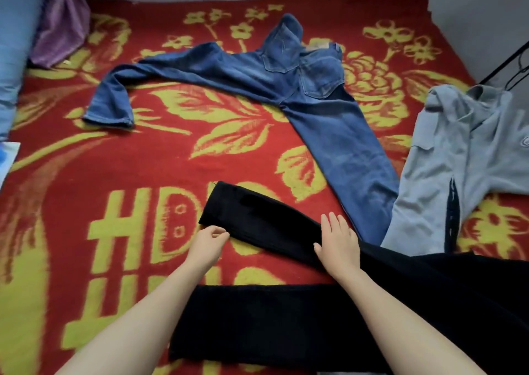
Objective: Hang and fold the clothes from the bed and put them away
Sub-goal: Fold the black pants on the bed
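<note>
Nearest: black trousers (286, 317), spread over the near edge of the bed (114, 174) and under both forearms. One leg lying flat and crosswise closest in, the other running up and left with its hem well past the middle of the red and yellow flowered blanket.

Further back, jeans (315, 103) lying seat up, legs splayed wide: one leg stretching left with a bend near its hem, the other slanting down towards the trousers and ending just beside them.

At the right edge, a grey shirt (458, 160), crumpled, collar towards the wall, its lower end lying on the end of the jeans leg and touching the trousers.

At the far left, blurred light blue cloth (14, 45), and beside it a bunched purple cloth (63, 22) in the back corner.

Left hand (207, 244) at the near edge of the angled trouser leg by its hem, fingers curled, pinching that edge. Right hand (339, 241) flat on the same leg further along, fingers straight and slightly spread, pressing the cloth down.
</note>
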